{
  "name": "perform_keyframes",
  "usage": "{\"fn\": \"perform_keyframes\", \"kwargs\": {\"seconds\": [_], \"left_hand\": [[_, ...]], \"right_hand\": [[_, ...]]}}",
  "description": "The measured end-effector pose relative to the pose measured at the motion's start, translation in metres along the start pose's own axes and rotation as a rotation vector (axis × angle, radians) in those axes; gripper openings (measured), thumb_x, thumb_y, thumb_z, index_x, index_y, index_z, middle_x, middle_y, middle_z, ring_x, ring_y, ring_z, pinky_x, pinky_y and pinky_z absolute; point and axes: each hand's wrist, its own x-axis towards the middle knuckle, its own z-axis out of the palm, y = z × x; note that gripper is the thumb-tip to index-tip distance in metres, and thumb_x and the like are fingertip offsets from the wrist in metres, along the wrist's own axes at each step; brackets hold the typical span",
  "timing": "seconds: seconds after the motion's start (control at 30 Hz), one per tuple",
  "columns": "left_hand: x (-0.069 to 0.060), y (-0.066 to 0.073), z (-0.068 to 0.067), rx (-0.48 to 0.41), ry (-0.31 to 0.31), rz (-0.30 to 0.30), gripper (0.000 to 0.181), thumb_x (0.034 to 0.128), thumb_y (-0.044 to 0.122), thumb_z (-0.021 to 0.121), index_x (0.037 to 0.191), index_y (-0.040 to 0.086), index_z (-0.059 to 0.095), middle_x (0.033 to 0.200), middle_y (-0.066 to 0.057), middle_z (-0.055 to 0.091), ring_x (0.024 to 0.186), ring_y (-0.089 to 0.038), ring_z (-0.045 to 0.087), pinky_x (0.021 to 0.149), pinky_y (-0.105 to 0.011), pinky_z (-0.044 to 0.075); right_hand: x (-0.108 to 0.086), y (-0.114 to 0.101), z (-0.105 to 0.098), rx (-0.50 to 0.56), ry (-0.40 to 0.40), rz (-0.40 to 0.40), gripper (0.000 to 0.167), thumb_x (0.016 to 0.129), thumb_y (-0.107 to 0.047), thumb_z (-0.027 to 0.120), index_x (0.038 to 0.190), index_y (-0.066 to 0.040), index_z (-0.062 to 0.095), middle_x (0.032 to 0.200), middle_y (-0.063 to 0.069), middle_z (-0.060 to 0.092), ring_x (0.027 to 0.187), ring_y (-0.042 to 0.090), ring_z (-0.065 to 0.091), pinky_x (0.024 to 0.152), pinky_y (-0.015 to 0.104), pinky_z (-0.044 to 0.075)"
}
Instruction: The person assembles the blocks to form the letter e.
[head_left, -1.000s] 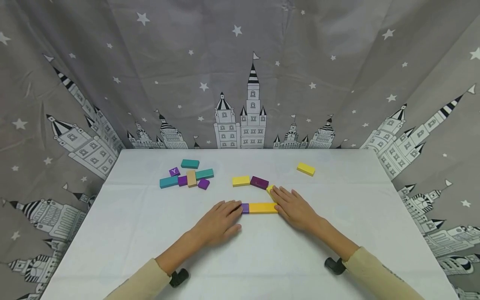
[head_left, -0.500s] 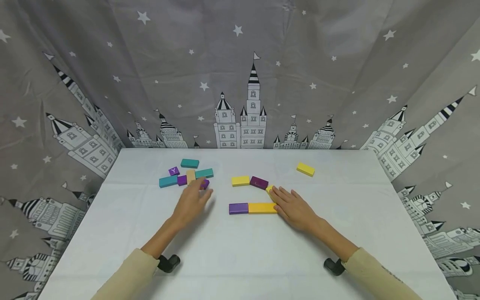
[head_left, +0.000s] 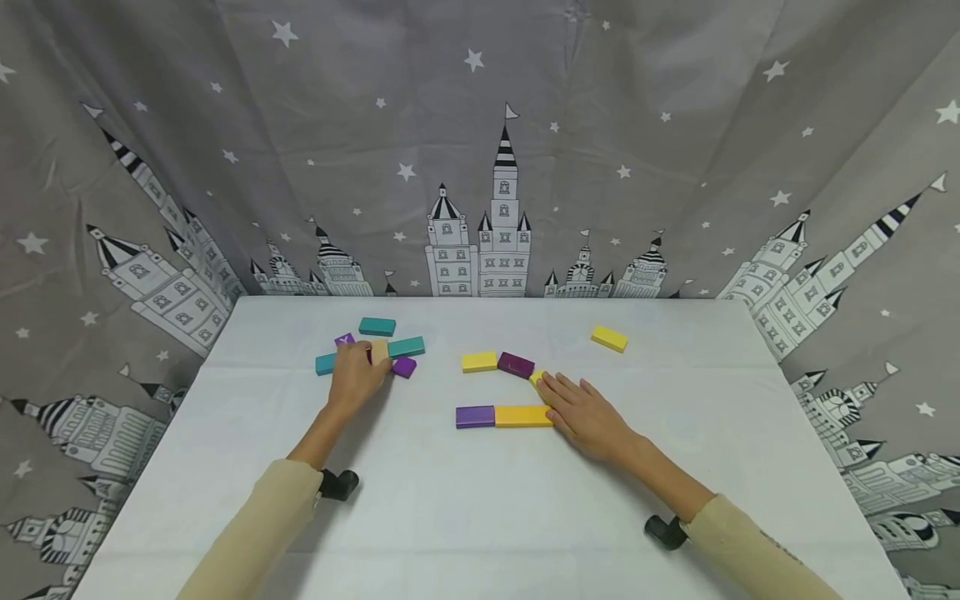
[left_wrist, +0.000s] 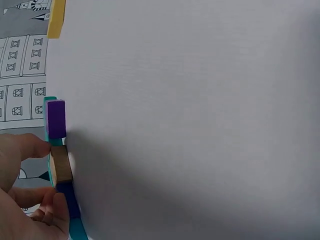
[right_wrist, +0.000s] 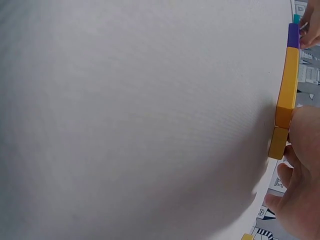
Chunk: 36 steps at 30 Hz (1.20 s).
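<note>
One tan block [head_left: 380, 350] is sitting between the thumb and finger of my left hand [head_left: 356, 377], on the left part of the counter [head_left: 480, 508]. I'm pinching it by two opposite sides, thumb to the right, and the other fingers are bending in close behind. A teal block [head_left: 407, 347] is lying just beside it, a small purple block [head_left: 404, 367] is resting near my thumb, and a dark purple block [left_wrist: 70, 200] is showing past the tan one in the left wrist view.

For a good grip, I'm judging, the squeeze should be even and square on those sides — with neighbours lying so close, a skewed pull could be dragging them along. My spare fingers should be avoiding the dark purple block, too.

My right hand [head_left: 589, 418] is lying flat with its fingers extended, gripping nothing. It's touching a yellow block [head_left: 536, 379] and covering the right end of a long yellow piece [head_left: 522, 416], which is lying end to end with a violet block [head_left: 475, 417]. How hard I'm pressing there, I can't tell — a light, level touch would be suiting that row best, since a sideways nudge could be opening the join
</note>
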Motion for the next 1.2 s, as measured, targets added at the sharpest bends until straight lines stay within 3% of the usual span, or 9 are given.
{"fn": "perform_keyframes", "kwargs": {"seconds": [0.3,0.63,0.97,1.2], "left_hand": [[0.005,-0.0021,0.001,0.033,-0.023,-0.057,0.057,0.0866,0.016,0.064,0.126,-0.022,0.051,0.114,-0.033,0.047,0.097,-0.038,0.048,0.074,-0.046,0.047],[0.0092,-0.0031,0.0004,0.077,-0.022,-0.098,0.051,0.0876,0.02,0.067,0.122,-0.016,0.058,0.117,-0.029,0.045,0.096,-0.036,0.048,0.076,-0.049,0.049],[0.0029,-0.0089,0.0048,0.077,0.057,-0.08,0.045,0.0876,0.018,0.065,0.124,-0.008,0.061,0.121,-0.026,0.047,0.097,-0.036,0.051,0.072,-0.053,0.051],[0.0003,-0.0048,0.0009,-0.015,0.108,-0.016,0.046,0.0864,0.015,0.066,0.125,-0.01,0.061,0.105,-0.024,0.06,0.089,-0.034,0.055,0.07,-0.044,0.046]], "right_hand": [[0.0008,-0.0002,0.0001,-0.007,-0.008,0.001,0.056,0.107,-0.032,0.046,0.156,-0.007,0.033,0.16,0.01,0.03,0.147,0.03,0.026,0.116,0.056,0.023],[0.001,-0.0013,-0.0002,-0.02,-0.023,0.017,0.056,0.107,-0.032,0.046,0.156,-0.008,0.033,0.16,0.009,0.029,0.147,0.029,0.026,0.116,0.055,0.022],[0.0002,-0.0022,-0.003,-0.019,-0.036,0.02,0.057,0.107,-0.033,0.045,0.156,-0.008,0.032,0.161,0.009,0.029,0.147,0.029,0.025,0.117,0.055,0.022],[0.0004,-0.0035,-0.0048,-0.008,-0.043,0.026,0.058,0.107,-0.033,0.046,0.156,-0.008,0.032,0.161,0.009,0.029,0.148,0.03,0.025,0.117,0.055,0.021]]}}
